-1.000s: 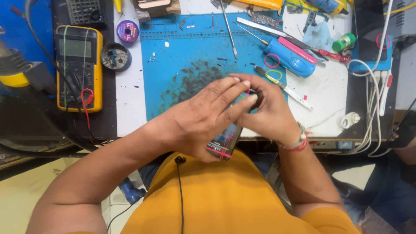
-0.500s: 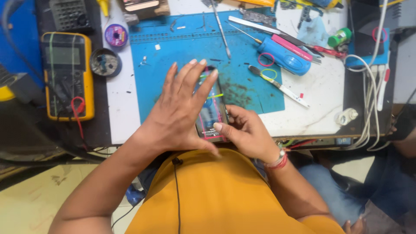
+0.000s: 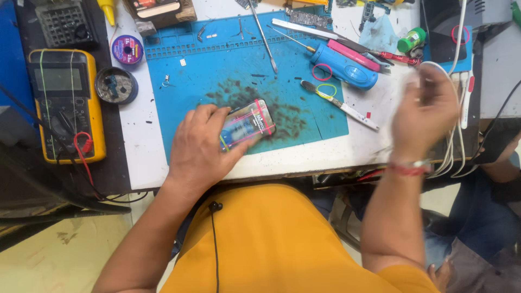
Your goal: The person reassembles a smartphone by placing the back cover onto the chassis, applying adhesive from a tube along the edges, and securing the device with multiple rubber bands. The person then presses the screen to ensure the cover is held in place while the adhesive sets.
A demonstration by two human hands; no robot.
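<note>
My left hand [image 3: 199, 145] rests on a small phone [image 3: 251, 122] wrapped in pink and green rubber bands, pressing it flat onto the blue work mat [image 3: 217, 59]. My right hand [image 3: 424, 106] is raised over the table's right side, blurred, with its fingers curled near the white cables [image 3: 455, 135]. Whether it grips anything cannot be told. A red thread band circles that wrist.
A yellow multimeter [image 3: 65, 103] lies at the left, with a round tin [image 3: 115, 85] and a purple spool [image 3: 126, 49] beside it. A blue cylindrical tool [image 3: 344, 68], tweezers [image 3: 264, 37], a screwdriver [image 3: 339, 104] and a green bottle [image 3: 411, 39] lie at the back right. A person's legs [image 3: 477, 228] show at right.
Both hands held the phone near my chest before. Now the left hand has set it down on the mat, and the right hand has let go and swung right toward the cables.
</note>
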